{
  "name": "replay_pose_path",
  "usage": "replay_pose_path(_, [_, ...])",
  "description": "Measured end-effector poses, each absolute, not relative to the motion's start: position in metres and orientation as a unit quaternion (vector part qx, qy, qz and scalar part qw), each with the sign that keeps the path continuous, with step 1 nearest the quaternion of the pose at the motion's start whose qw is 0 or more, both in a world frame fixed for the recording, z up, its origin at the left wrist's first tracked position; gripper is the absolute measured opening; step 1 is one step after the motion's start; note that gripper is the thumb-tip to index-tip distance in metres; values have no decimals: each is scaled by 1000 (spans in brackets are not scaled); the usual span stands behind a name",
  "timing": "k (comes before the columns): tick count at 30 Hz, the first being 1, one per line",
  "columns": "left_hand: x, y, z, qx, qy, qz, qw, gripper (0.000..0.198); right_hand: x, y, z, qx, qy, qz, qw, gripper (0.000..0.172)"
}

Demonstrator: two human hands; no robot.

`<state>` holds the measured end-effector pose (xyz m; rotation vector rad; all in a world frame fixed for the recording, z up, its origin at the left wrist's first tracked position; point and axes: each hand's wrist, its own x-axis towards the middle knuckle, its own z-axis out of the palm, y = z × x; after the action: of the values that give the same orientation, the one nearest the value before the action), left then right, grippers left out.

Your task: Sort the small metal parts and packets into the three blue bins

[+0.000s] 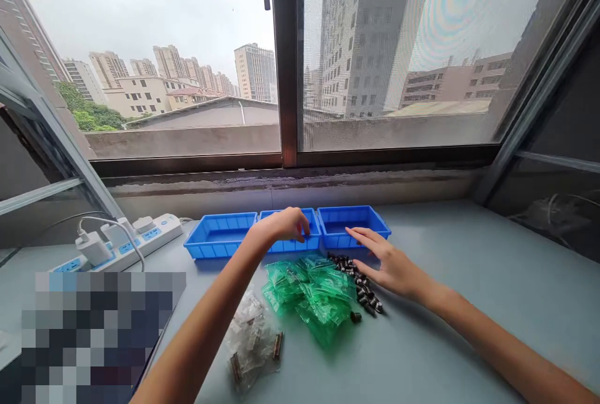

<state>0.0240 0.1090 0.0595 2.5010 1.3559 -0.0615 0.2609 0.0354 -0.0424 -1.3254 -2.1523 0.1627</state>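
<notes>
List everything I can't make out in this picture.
All in the head view:
Anything held in the left hand: its own back and curled fingers hide the palm.
Part of the middle blue bin: the left hand covers it.
Whether the right hand touches the right blue bin: their overlap hides any gap.
Lower left: a pixelated patch masks it.

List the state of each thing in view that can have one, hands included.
Left hand: fingers curled, over the middle tray; grip unclear
Right hand: open, fingers spread, near the right tray
Left tray, middle tray, right tray: upright, open-topped
Green bags: heaped loosely
Black parts: loose, spread beside the green bags
Clear bags: crumpled
Power strip: plugs inserted
</notes>
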Motion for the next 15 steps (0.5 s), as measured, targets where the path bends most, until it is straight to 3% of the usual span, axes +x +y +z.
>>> replay_pose_path(8, [25,90,81,888,441,44,119,17,257,24,-16,-508,-809,-8,297,27])
replay_pose_path(15, [54,40,67,912,362,-12,190,20,242,20,-22,-525,-810,95,244,25])
